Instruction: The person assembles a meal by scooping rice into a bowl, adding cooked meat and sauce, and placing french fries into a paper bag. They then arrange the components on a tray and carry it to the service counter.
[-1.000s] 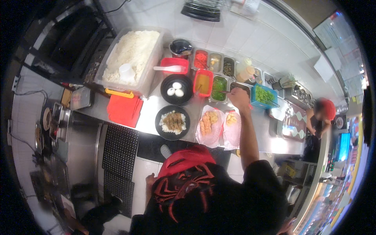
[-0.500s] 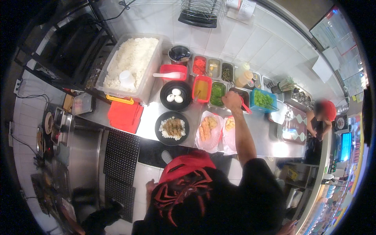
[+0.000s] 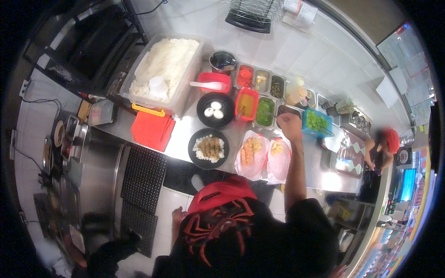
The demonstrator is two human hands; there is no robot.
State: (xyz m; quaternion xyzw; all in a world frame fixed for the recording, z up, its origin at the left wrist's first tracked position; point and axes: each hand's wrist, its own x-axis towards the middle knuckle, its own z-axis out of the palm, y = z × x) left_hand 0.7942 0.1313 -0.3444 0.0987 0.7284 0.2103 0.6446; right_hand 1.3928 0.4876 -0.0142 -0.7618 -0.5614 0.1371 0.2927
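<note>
My right hand (image 3: 289,124) is closed in a pinch over a dark-filled metal container (image 3: 288,110); what its fingers hold is too small to make out. Beside it, a metal utensil rests in the container of chopped greens (image 3: 264,119). Under that arm lies a paper-lined red basket (image 3: 278,171) with fried pieces at its far end. A second paper-lined basket (image 3: 257,172) holds longer fried pieces. To the left, a black bowl (image 3: 192,156) carries rice topped with sliced brown meat. My left hand (image 3: 177,215) hangs low by my side, fingers curled, their contents hidden.
A large rice tub (image 3: 128,92) stands back left, near a black bowl of peeled eggs (image 3: 202,116). Right of my hand are a blue bin of leafy greens (image 3: 317,121) and a patterned tray (image 3: 351,155). One person (image 3: 380,148) stands far right; another's sleeve (image 3: 113,252) shows lower left.
My right hand has moved from the near right corner of the greens container to over the dark-filled one, covering the red handle there. The whole view has shifted slightly.
</note>
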